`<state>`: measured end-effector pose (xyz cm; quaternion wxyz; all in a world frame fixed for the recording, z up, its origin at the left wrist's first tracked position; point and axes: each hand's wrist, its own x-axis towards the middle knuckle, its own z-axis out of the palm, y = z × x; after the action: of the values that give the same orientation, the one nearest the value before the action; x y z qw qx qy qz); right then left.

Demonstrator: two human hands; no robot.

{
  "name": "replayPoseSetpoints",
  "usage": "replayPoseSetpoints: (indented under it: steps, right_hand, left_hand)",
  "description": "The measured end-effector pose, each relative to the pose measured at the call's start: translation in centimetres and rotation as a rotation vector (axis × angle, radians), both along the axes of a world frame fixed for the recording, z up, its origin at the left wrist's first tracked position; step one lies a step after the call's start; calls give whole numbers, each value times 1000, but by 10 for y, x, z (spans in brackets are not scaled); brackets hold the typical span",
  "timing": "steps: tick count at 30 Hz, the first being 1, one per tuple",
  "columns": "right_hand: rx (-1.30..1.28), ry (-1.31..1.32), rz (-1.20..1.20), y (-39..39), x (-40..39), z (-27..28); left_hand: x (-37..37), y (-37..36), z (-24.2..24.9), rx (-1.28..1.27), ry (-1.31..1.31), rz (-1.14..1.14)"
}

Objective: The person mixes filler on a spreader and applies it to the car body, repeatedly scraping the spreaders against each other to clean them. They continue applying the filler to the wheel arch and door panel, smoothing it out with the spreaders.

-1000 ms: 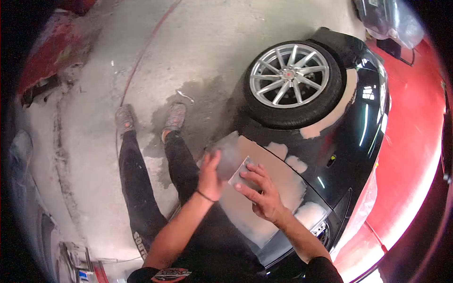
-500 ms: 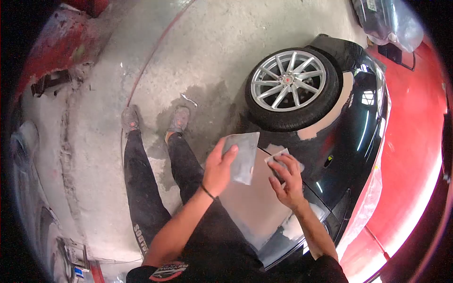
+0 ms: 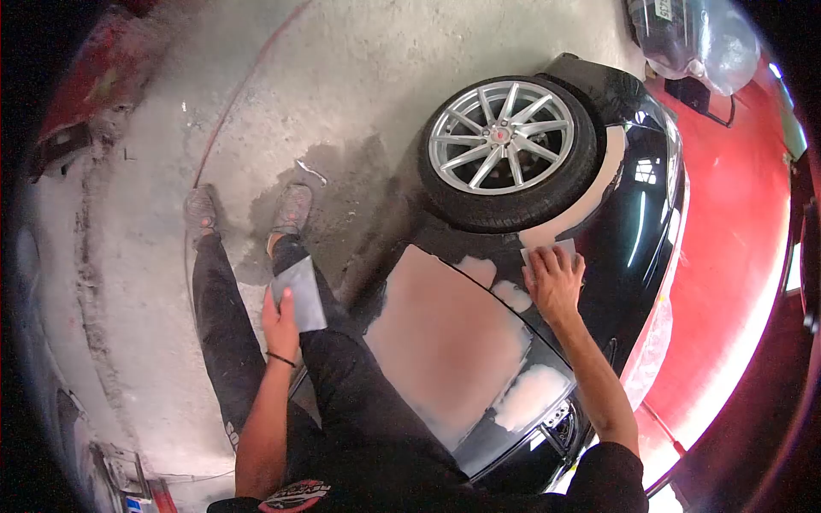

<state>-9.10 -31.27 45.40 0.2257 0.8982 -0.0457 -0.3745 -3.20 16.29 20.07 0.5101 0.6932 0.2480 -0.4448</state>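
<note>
My left hand (image 3: 280, 327) grips a flat grey sandpaper sheet (image 3: 306, 297) by its edge, thumb on top, above my leg. My right hand (image 3: 556, 286) lies on the car's black rear panel (image 3: 629, 235), just below the beige strip (image 3: 590, 205) that borders the wheel arch. Under its bent fingers is a small piece of sandpaper (image 3: 528, 254), mostly covered by the hand. Between my hands, a large beige filler patch (image 3: 453, 333) covers the door. Smaller pale patches (image 3: 513, 296) lie beside the panel gap.
A wheel with silver spokes (image 3: 500, 135) sits above the right hand. Red sheeting (image 3: 727, 248) lies beyond the car. A hose (image 3: 248, 81) crosses the concrete floor (image 3: 359, 68) past my shoes (image 3: 292, 209). Another covered vehicle (image 3: 701, 43) stands at the upper right.
My left hand has moved left and down with its sheet, away from the door. My right hand has moved right and up onto the panel near the wheel arch. The view has shifted slightly.
</note>
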Motion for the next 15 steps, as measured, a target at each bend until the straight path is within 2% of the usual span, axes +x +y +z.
replayPoseSetpoints:
  steps: [1,7,15]
  right_hand:
    - [-15,26,7,-6,-6,-7]
    - [-35,77,-43,-11,-22,-45]
    - [-90,92,-32,-8,-28,-64]
  left_hand:
    - [-15,12,-12,63,12,-45]
    - [-18,20,-40,-34,1,238]
    - [-4,19,-36,11,-8,228]
